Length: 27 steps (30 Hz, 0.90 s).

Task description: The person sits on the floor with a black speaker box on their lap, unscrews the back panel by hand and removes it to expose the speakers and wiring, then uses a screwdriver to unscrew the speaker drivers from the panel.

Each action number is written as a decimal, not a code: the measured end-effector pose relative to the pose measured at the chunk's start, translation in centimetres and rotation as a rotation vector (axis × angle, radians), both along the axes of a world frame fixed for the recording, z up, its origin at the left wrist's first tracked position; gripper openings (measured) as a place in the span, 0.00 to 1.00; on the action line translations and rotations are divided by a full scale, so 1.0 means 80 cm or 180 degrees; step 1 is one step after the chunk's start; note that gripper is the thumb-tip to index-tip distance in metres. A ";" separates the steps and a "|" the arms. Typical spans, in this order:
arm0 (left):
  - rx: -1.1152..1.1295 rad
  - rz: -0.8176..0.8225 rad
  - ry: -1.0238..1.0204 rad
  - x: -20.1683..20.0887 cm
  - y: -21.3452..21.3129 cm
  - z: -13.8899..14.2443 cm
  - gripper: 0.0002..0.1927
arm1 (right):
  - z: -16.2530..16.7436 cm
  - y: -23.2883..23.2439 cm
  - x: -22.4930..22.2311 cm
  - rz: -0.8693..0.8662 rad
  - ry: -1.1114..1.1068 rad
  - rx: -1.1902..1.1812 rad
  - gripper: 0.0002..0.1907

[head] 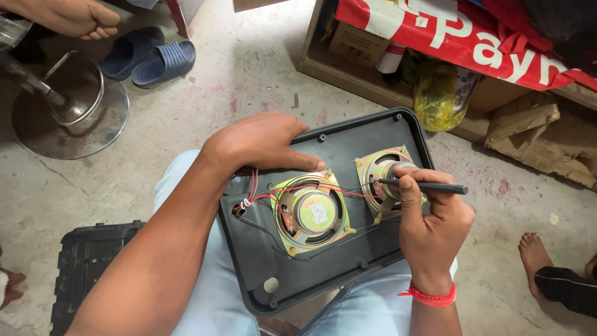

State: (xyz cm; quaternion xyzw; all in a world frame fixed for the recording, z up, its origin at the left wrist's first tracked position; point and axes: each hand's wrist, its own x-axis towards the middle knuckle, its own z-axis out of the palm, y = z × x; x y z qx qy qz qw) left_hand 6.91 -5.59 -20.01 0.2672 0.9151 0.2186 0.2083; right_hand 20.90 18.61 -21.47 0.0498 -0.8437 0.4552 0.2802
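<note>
A black plastic speaker panel rests on my lap, inner side up. Two round speaker drivers are mounted on it: one at the middle and one to its right. Red and black wires run across them. My left hand presses flat on the panel's upper left, fingertips touching the middle driver's frame. My right hand grips a thin black tool like a pen, its tip at the right driver's left edge.
A black case lies on the concrete floor at lower left. A metal stool base and blue slippers sit upper left, beside another person's foot. Cardboard and a yellow bag lie upper right; another foot at right.
</note>
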 end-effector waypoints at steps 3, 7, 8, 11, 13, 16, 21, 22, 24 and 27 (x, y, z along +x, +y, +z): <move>0.0021 0.0008 0.0005 0.001 0.000 0.000 0.40 | -0.001 0.000 0.000 0.0009 0.0056 0.0065 0.07; 0.0036 -0.0001 0.0008 0.002 -0.001 -0.001 0.40 | -0.001 0.000 0.001 -0.0025 -0.0058 -0.0215 0.07; 0.0055 -0.0005 0.0007 0.001 -0.001 -0.001 0.40 | -0.001 0.000 0.001 -0.0018 -0.0058 -0.0182 0.07; -0.0036 0.0009 0.0022 0.001 0.000 -0.001 0.40 | 0.000 0.000 0.001 -0.0018 0.0023 0.0088 0.07; 0.0033 0.0001 0.0030 0.000 -0.001 -0.002 0.39 | 0.000 0.000 0.000 -0.0037 0.0050 0.0210 0.07; 0.0037 0.0010 0.0005 0.000 -0.001 -0.002 0.39 | 0.001 0.000 0.000 -0.0076 -0.0004 0.0144 0.07; 0.0045 -0.0012 0.0018 0.000 -0.001 -0.003 0.39 | 0.002 -0.001 0.000 -0.0058 -0.0075 -0.0186 0.07; 0.0074 -0.0016 0.0028 0.000 -0.001 -0.003 0.39 | 0.002 -0.002 0.000 -0.0044 -0.0070 -0.0155 0.07; 0.0074 -0.0003 0.0022 0.000 -0.001 -0.003 0.39 | 0.003 -0.002 0.000 -0.0016 -0.0067 -0.0096 0.07; 0.0025 0.0016 0.0000 0.000 0.000 -0.003 0.40 | 0.004 -0.001 0.001 -0.0070 -0.0062 0.0093 0.07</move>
